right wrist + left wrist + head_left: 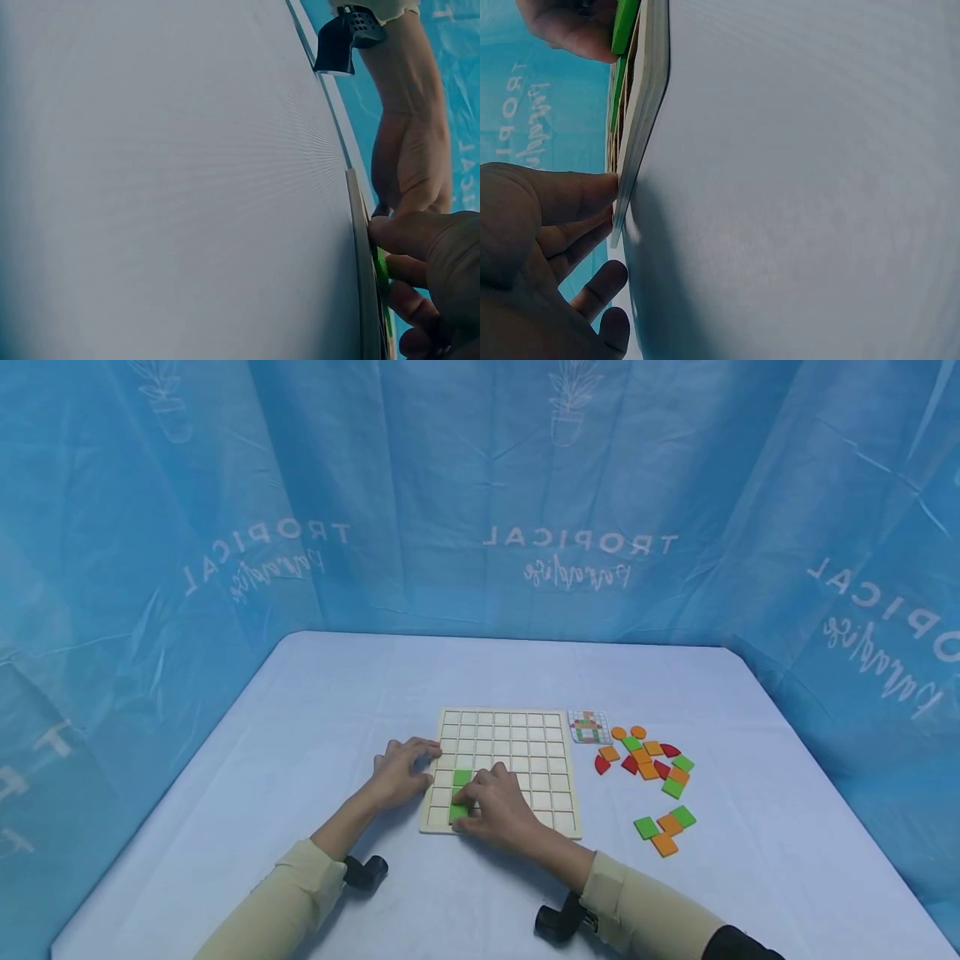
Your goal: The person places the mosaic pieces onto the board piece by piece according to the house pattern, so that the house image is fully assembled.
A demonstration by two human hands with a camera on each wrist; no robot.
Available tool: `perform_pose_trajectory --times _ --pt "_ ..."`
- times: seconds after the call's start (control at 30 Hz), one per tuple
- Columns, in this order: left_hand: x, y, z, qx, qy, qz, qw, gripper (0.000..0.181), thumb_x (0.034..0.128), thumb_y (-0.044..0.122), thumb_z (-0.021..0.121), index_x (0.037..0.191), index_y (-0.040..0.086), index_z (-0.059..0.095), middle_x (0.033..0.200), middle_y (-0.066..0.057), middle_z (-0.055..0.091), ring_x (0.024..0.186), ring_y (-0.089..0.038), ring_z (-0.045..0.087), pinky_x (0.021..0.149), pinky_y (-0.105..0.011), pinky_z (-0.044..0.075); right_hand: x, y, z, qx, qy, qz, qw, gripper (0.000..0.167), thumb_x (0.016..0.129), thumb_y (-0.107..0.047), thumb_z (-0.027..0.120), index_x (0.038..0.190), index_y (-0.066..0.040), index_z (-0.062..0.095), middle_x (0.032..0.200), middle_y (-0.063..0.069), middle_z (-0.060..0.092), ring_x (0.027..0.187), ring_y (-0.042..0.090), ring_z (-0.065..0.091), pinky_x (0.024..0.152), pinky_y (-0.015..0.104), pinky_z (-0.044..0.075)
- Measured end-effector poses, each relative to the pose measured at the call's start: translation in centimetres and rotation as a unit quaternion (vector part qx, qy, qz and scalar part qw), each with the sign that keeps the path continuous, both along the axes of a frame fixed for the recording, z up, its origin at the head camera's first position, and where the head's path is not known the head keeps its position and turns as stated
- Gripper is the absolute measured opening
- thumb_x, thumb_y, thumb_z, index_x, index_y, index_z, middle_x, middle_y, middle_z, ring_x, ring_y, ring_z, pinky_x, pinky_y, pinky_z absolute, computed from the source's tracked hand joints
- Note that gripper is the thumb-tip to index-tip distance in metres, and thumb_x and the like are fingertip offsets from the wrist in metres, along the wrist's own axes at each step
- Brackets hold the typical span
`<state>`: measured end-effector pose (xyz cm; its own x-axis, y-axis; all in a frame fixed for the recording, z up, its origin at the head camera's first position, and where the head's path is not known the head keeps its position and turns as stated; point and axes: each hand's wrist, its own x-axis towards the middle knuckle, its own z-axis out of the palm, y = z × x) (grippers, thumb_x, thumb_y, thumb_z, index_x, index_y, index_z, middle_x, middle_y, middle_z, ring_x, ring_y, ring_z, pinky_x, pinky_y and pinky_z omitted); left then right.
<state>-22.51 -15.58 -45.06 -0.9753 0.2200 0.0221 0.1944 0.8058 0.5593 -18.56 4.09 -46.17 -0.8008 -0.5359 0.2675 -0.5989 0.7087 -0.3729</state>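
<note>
Right hand (pixel 495 807) has thumb and fingertip closed on opposite edges of a flat green square tile (pixel 458 813) at the near end of a short green column, toward the left of the pale wooden gridded board (pixel 572 793); full seating cannot be confirmed. Left hand (pixel 402 772), fingers extended and apart, touches the board's left edge. In this inspector's judgement, good practice is to keep that edge steady, square the tile to its cell lines, and press it flat without nudging the green square tile above (pixel 462 776).
</note>
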Motion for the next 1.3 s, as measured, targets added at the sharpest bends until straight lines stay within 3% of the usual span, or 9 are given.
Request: perform_pose_trajectory --times 0.47,0.67,0.93,1.17,1.3 --pt "0.2 0.0 0.1 0.005 0.002 0.000 1.0000 0.041 0.0817 0.007 0.070 0.122 0.009 0.064 0.134 -0.004 0.054 0.107 -0.025 0.042 0.086 -0.049 0.028 0.1 0.2 -0.3 -0.015 0.007 0.002 0.9999 0.025 0.073 -0.031 0.081 0.096 -0.021 0.076 0.085 -0.011 0.056 0.080 0.011 0.036 0.072 0.029 0.029" --pt "0.3 0.1 0.1 0.011 0.001 0.001 0.9999 0.041 0.0826 0.007 0.069 0.123 0.008 0.063 0.134 -0.005 0.054 0.109 -0.026 0.042 0.087 -0.048 0.027 0.2 1.5 0.3 -0.046 -0.003 -0.014 0.9988 0.026 0.074 -0.030 0.082 0.096 -0.019 0.076 0.083 -0.008 0.054 0.080 0.012 0.036 0.072 0.032 0.030" --pt "0.2 0.1 -0.1 0.019 0.008 0.003 0.9998 0.041 0.0813 0.006 0.069 0.122 0.005 0.063 0.133 -0.007 0.054 0.108 -0.026 0.042 0.086 -0.047 0.028 0.3 6.4 0.9 -0.102 0.009 -0.058 0.9930 0.026 0.071 -0.019 0.084 0.096 -0.013 0.076 0.084 -0.005 0.058 0.085 0.016 0.041 0.075 0.038 0.033" --pt "0.0 0.1 -0.2 0.009 -0.009 0.002 0.9999 0.042 0.0835 0.009 0.069 0.125 0.008 0.062 0.136 -0.004 0.052 0.111 -0.025 0.041 0.087 -0.047 0.028 1.3 12.7 1.2 -0.095 0.001 -0.132 0.9867 0.033 0.069 -0.017 0.087 0.099 -0.011 0.075 0.090 -0.001 0.062 0.092 0.020 0.044 0.076 0.040 0.035" --pt "0.0 0.1 0.0 0.009 -0.011 0.002 0.9999 0.042 0.0833 0.009 0.068 0.125 0.008 0.062 0.136 -0.005 0.052 0.108 -0.024 0.041 0.086 -0.046 0.029 1.2 15.7 1.4 -0.078 -0.009 -0.175 0.9815 0.033 0.071 -0.018 0.085 0.101 -0.009 0.074 0.097 0.004 0.064 0.097 0.025 0.044 0.076 0.043 0.036"
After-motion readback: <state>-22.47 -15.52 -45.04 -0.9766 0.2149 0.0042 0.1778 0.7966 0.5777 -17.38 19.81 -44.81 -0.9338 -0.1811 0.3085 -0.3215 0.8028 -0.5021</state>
